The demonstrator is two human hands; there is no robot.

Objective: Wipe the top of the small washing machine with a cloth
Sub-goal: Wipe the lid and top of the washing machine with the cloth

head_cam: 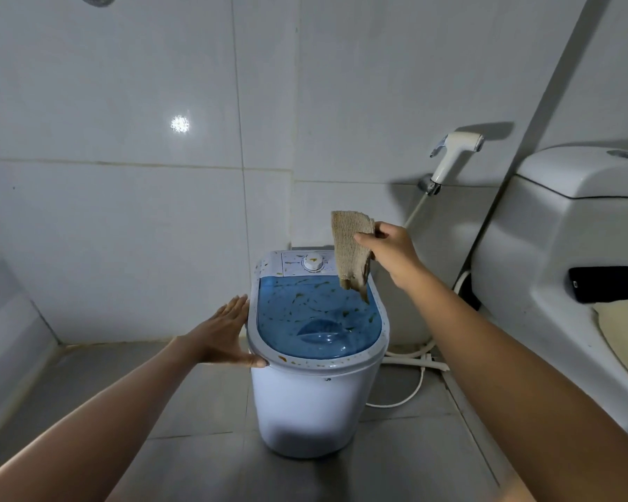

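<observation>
A small white washing machine (305,403) stands on the tiled floor in the middle of the view. Its blue see-through lid (316,317) and white rim are spotted with brown-yellow dirt. A white dial (313,263) sits on the panel at the back. My left hand (225,335) rests flat against the machine's left rim, fingers spread and thumb on the front edge. My right hand (388,248) pinches a beige ribbed cloth (352,255), which hangs in the air above the back right of the lid without touching it.
A white toilet (559,248) stands close on the right, with a black phone (604,283) and a cream cloth (624,331) on it. A bidet sprayer (454,157) hangs on the wall behind. White hoses and a cord (414,360) trail on the floor right of the machine.
</observation>
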